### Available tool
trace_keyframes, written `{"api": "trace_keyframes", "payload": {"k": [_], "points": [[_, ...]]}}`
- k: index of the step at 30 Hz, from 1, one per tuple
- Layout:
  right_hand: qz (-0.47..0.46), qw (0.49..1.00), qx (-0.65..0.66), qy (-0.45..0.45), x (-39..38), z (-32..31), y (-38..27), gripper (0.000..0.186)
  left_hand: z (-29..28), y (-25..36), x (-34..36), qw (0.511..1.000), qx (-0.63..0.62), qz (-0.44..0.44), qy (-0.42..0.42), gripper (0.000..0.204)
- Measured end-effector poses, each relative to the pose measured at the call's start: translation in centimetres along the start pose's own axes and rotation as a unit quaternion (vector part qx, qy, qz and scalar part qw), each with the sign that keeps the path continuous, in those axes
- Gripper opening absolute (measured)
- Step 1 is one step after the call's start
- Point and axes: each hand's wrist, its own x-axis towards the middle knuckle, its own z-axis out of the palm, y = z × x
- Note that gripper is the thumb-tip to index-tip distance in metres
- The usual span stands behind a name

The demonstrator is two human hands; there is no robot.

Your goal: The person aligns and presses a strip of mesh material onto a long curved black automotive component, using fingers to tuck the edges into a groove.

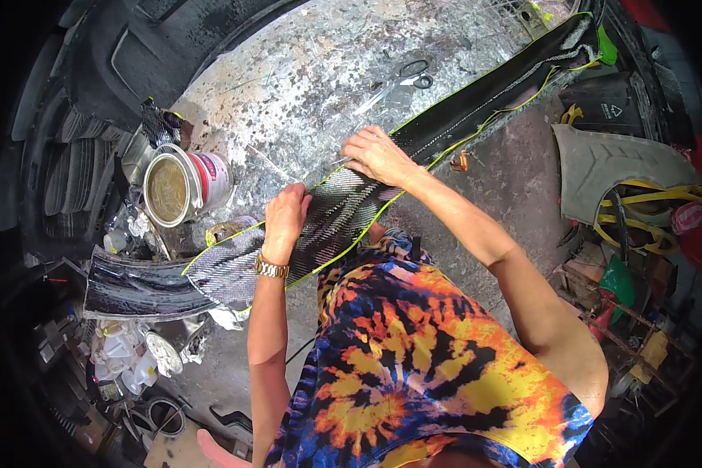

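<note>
A long strip of black woven carbon-fibre cloth (452, 132) with bright yellow-green edges stretches from the lower left to the upper right. My left hand (286, 210) is closed on its far edge, left of the middle. Farther right along the same edge, my right hand (378, 156) has its fingers curled over the cloth and grips it. A thin sliver shows by the right fingertips, too small to name. The cloth's left end overlaps a curved, glossy black panel (144, 287). Beyond the right hand, scissors (398, 84) lie on the stained work table (312, 70).
An open tin (168, 191) with a brownish inside stands left of my left hand. Large black moulded parts (168, 51) line the far left. At right are a grey panel (632, 168) and yellow straps (639, 234). Plastic containers (125, 351) crowd the lower left.
</note>
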Motion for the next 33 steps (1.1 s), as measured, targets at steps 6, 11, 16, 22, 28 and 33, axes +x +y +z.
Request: {"api": "trace_keyframes", "payload": {"k": [6,11,16,22,28,33], "points": [[-0.016,0.994,0.112,0.001,-4.7,1.1,-5.8,0.032,0.2,-0.2,0.2,1.0,-0.012,0.005,0.012,0.016],[0.002,0.989,0.132,-0.068,-6.1,3.7,-7.4,0.047,0.6,-0.4,0.1,1.0,-0.009,0.02,0.01,0.014],[-0.006,0.988,0.118,-0.096,-5.4,4.1,-8.0,0.048,0.8,-0.5,0.0,0.999,-0.005,0.029,0.016,0.012],[-0.022,0.987,0.106,-0.116,-5.7,4.9,-7.6,0.05,0.9,-0.5,0.0,0.999,-0.006,0.038,0.024,0.011],[-0.035,0.99,0.081,-0.113,-4.9,4.6,-7.6,0.05,1.0,-0.6,0.0,0.999,-0.015,0.042,0.03,0.011],[-0.048,0.99,0.072,-0.112,-4.6,4.8,-7.5,0.048,1.0,-0.6,0.1,0.998,-0.012,0.049,0.037,0.011]]}}
